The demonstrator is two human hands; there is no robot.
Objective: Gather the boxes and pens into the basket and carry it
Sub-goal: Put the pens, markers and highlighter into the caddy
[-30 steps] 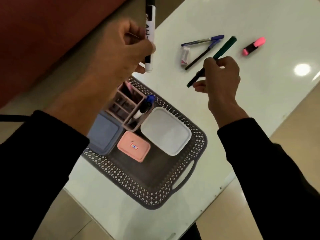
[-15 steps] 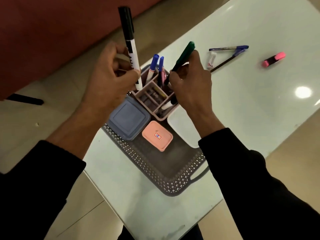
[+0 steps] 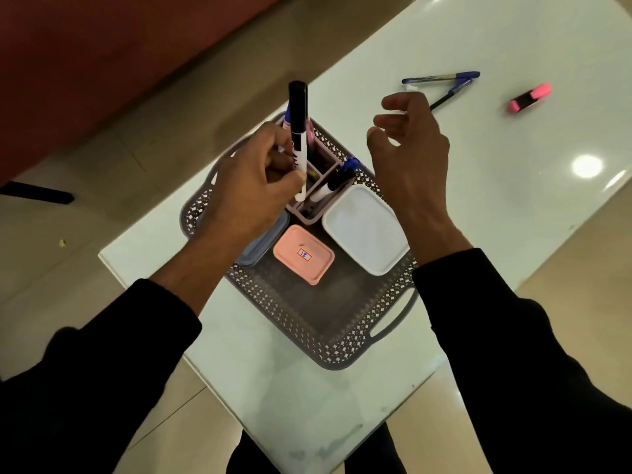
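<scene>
Marker [image 3: 298, 131] with the black cap is what we have in our left hand [image 3: 249, 186], fingers [image 3: 290, 179] pinched low on its white barrel. It stands nearly upright, cap skyward, tip down into the pink pen holder [image 3: 318, 186] inside the grey basket [image 3: 328, 323]. Light, stiff, smooth plastic, we'd judge, so a firm pinch near the middle should keep it from slipping. Our right hand [image 3: 410, 155] hovers beside the holder, fingers loosely spread, holding nothing. Around the holder sit the white box [image 3: 366, 230], the pink box [image 3: 304, 254] and a blue box [image 3: 263, 244], half hidden. Out on the bench [image 3: 496, 200], two blue pens [image 3: 441, 77] and a pink highlighter [image 3: 530, 98] lie flat, waiting.
</scene>
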